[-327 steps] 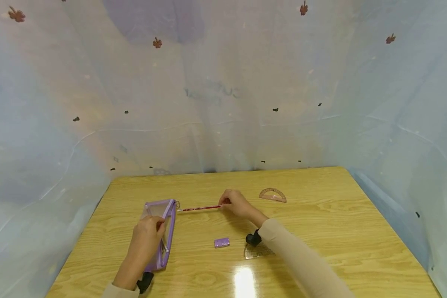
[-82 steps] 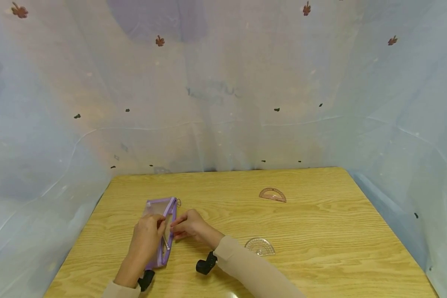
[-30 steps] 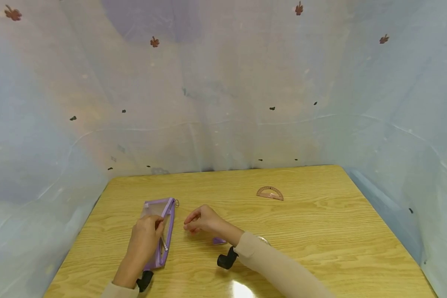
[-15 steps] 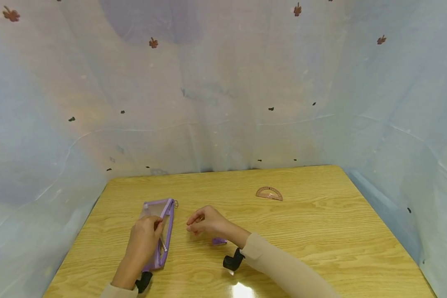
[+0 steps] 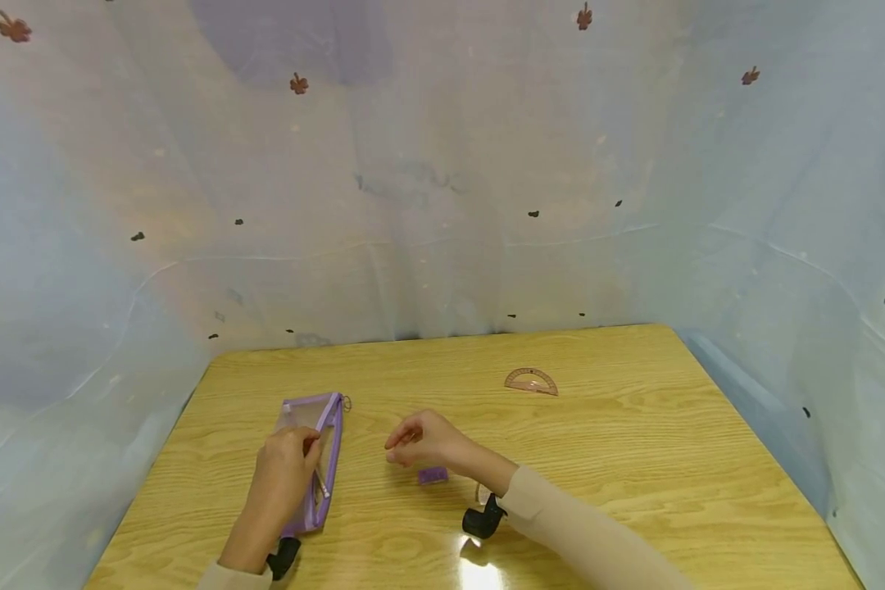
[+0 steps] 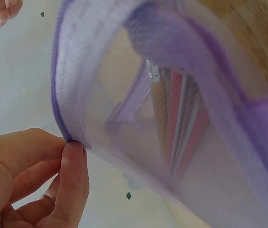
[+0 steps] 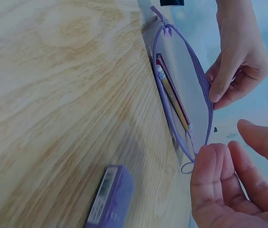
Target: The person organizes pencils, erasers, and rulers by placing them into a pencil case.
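your left hand (image 5: 283, 467): fingers pinching purple-edged mesh pouch (image 5: 333, 463) by its rim (image 6: 72, 71), lower left of head view | your right hand (image 5: 429, 441): fingers relaxed, holding nothing | pouch looks light, floppy, likely to sag; you'd best hold the banded rim

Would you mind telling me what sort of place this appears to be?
Probably a small, curtained-off indoor workspace: a patterned curtain hangs behind and on both sides of a wood-grain table, where a pencil case and a pink protractor sit.
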